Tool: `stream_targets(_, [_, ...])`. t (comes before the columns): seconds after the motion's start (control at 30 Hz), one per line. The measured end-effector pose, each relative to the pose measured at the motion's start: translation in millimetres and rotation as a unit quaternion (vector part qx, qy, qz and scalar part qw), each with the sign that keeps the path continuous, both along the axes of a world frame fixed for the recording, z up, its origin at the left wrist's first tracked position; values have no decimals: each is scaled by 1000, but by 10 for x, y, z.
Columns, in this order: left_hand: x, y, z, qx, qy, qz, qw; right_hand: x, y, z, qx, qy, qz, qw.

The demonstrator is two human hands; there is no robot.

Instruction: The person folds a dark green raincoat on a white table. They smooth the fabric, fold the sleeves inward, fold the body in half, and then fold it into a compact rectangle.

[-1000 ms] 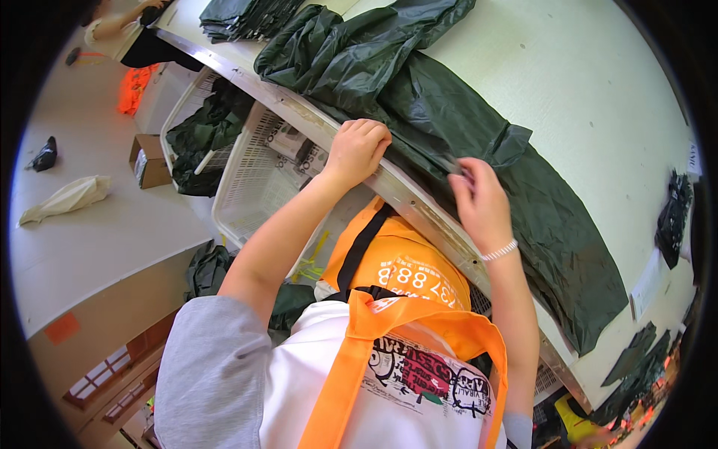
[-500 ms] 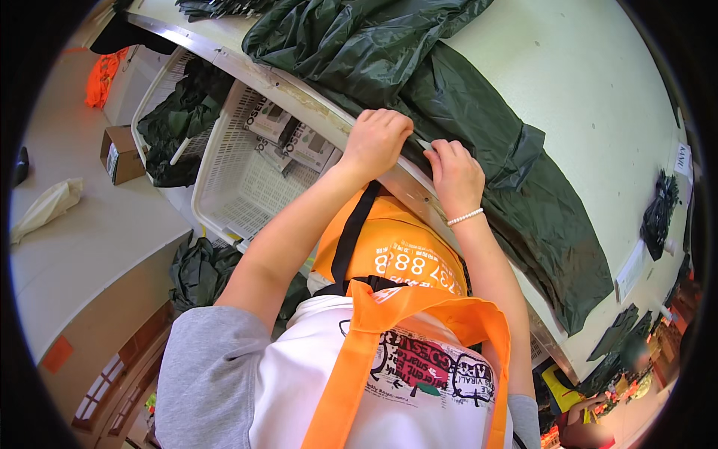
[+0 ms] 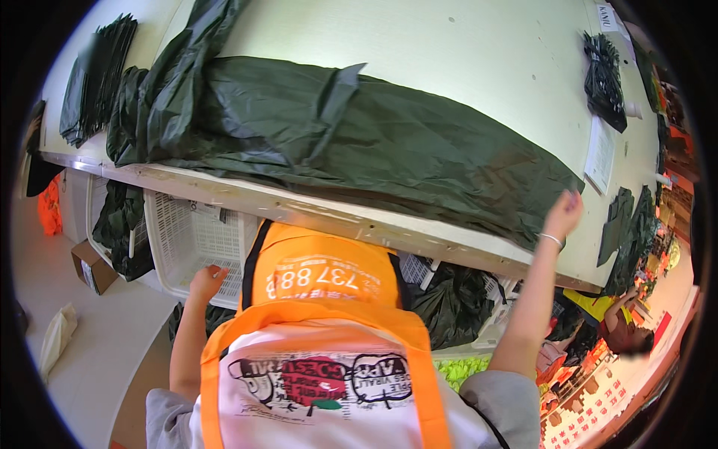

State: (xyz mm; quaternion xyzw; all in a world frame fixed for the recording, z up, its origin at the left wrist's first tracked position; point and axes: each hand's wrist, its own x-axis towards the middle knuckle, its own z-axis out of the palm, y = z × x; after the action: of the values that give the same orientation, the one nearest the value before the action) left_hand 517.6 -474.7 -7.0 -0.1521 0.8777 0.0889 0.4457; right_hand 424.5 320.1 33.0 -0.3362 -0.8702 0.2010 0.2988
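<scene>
A long dark green thin fabric piece (image 3: 434, 135) lies stretched along the near side of the white table (image 3: 389, 37), bunched into loose folds at its left end. At its far right corner, my right hand (image 3: 565, 213) has its fingers closed on the fabric's edge; a white beaded bracelet circles that wrist. My left hand (image 3: 209, 282) hangs below the table edge, in front of the white plastic basket (image 3: 198, 247). Its fingers are half bent and a little apart, and nothing shows in them.
A stack of folded dark green pieces (image 3: 97, 82) lies at the table's left end. Toward the right are a dark bundle (image 3: 604, 78) and a white sheet (image 3: 600, 153). Below the table, another basket (image 3: 96, 213) holds dark fabric, beside a cardboard box (image 3: 93, 267). A person (image 3: 624, 329) is at far right.
My hands were together at the table edge, pinching a small pale thing; now they are far apart, right hand at the fabric's right end, left hand lowered by the basket. The view has turned.
</scene>
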Motion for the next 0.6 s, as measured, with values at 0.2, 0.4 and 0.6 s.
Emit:
stream_targets(0.2, [-285,325,-196,62,68,98,991,1939,4044,-466,143,-363,-190,901])
stream_targets(0.4, [-574,1042,999,-94,161,83,979,1160,3960,-1209,102,-517,-87,846])
stream_targets(0.6, [-907,811,1043,-127,278,24,952,-738,2213,-501,14,-31,147,989])
